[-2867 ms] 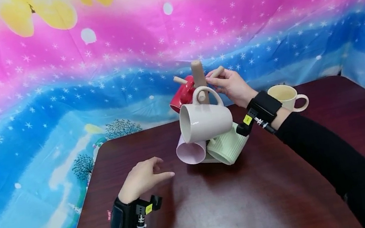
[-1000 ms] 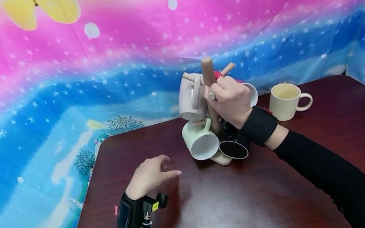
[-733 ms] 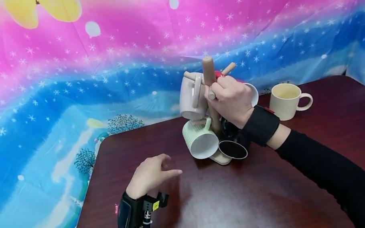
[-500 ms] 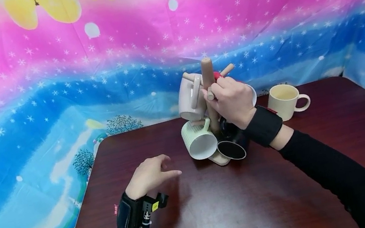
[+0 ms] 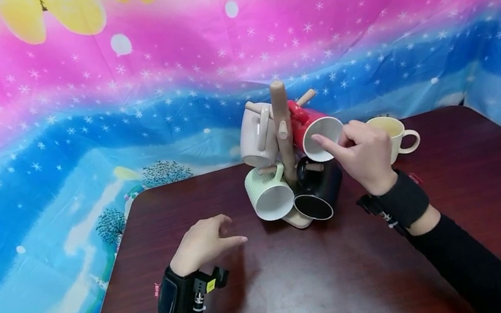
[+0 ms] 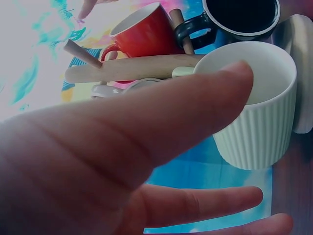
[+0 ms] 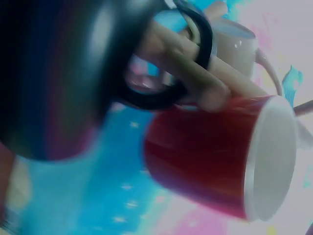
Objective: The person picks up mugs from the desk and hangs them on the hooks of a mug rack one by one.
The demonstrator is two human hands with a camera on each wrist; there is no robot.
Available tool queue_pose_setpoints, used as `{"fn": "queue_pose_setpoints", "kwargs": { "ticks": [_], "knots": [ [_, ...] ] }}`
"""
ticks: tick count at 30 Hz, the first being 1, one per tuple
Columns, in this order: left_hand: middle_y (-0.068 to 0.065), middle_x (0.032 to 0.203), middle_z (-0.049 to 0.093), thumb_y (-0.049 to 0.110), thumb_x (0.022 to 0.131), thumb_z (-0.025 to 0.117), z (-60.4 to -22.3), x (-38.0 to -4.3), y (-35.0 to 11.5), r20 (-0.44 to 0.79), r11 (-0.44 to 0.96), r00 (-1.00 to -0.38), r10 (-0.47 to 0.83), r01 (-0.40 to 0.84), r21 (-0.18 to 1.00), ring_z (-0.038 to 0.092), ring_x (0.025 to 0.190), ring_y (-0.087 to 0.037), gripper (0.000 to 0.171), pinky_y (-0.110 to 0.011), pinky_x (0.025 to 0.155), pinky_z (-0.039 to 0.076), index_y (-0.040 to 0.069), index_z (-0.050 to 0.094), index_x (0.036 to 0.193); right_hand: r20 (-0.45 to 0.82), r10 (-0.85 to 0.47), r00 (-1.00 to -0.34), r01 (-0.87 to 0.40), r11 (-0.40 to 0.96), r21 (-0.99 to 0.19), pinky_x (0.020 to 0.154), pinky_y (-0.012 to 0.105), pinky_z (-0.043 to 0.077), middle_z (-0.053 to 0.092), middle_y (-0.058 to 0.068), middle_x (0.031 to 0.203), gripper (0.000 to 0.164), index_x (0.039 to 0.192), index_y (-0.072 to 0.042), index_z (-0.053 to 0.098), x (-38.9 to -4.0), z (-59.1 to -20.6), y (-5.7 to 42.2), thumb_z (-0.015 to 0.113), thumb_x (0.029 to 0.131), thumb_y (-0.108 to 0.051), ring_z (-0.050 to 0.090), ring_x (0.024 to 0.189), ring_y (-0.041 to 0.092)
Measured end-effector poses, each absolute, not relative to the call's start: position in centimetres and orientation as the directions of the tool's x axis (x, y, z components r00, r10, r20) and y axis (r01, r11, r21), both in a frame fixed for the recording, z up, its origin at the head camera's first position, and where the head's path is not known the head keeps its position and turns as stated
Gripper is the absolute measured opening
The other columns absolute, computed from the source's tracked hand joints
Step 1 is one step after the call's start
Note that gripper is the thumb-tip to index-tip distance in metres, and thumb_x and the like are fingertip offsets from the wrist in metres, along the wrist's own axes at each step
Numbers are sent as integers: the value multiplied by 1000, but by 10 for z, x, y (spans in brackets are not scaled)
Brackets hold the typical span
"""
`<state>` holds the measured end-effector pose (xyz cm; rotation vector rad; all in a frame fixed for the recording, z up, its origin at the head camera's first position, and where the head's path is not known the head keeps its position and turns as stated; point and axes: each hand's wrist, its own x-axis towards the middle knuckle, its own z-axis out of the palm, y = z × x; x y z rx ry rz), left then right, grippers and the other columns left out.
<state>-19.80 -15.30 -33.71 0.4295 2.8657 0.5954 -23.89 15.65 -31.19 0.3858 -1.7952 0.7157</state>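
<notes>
A wooden mug tree (image 5: 279,101) stands on the table. From its pegs hang a red mug (image 5: 308,127) with a white inside, a pale glossy mug (image 5: 257,136), a ribbed light-green mug (image 5: 269,195) and a black mug (image 5: 330,181). My right hand (image 5: 368,152) is just right of the red mug. Its thumb overlaps the mug's mouth in the head view, but the left wrist view shows a fingertip (image 6: 87,9) apart from it. My left hand (image 5: 202,243) hovers left of the tree, thumb and fingers loosely apart, holding nothing.
A cream-yellow mug (image 5: 392,131) stands upright on the dark wooden table (image 5: 294,288), behind my right hand. One upper front peg (image 5: 282,129) of the tree bears no mug. A printed cloth (image 5: 186,78) hangs behind the table.
The mug tree has turned since the oldest frame, bringing the red mug to the right and the black mug into view. My right hand has since left the front peg, moving right and down.
</notes>
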Motion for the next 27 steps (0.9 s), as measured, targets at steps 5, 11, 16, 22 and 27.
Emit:
{"fn": "queue_pose_setpoints", "kwargs": {
  "ticks": [5,11,16,22,27],
  "knots": [
    [-6,101,66,44,78,68,-339,-198,-153,-124,885,-943,309,238,401,60,87,-16,50,-34,75,49,11,60,115,889,184,-420,-551,727,-410,49,21,18,39,3,43,51,41,-11,42,-235,-338,171,78,69,-31,34,45,13],
    [-7,101,66,44,78,68,-339,-198,-154,-126,887,-942,312,241,393,61,88,-16,50,-35,75,49,11,61,114,851,235,-469,-485,737,-470,49,20,19,40,3,43,47,41,-11,43,-233,-357,183,81,65,-24,33,46,9],
    [-6,102,66,44,78,68,-338,-198,-155,-135,892,-944,302,229,388,60,89,-16,51,-35,76,49,11,60,115,843,234,-484,-475,739,-478,47,21,19,38,0,43,48,40,-13,41,-236,-363,187,79,67,-24,32,45,6],
    [-6,102,65,44,78,68,-340,-199,-155,-140,890,-943,302,227,395,60,89,-16,51,-35,76,48,11,60,116,831,196,-520,-534,685,-495,51,12,25,49,5,49,33,49,-6,56,-250,-364,216,76,73,-16,35,51,-9],
    [-6,103,65,44,78,68,-343,-200,-152,-142,884,-938,315,235,404,60,89,-16,50,-35,77,48,12,60,115,770,107,-629,-531,664,-527,67,4,37,67,-10,85,12,88,-3,72,-273,-358,278,72,78,-10,49,77,-15]
  ]
}}
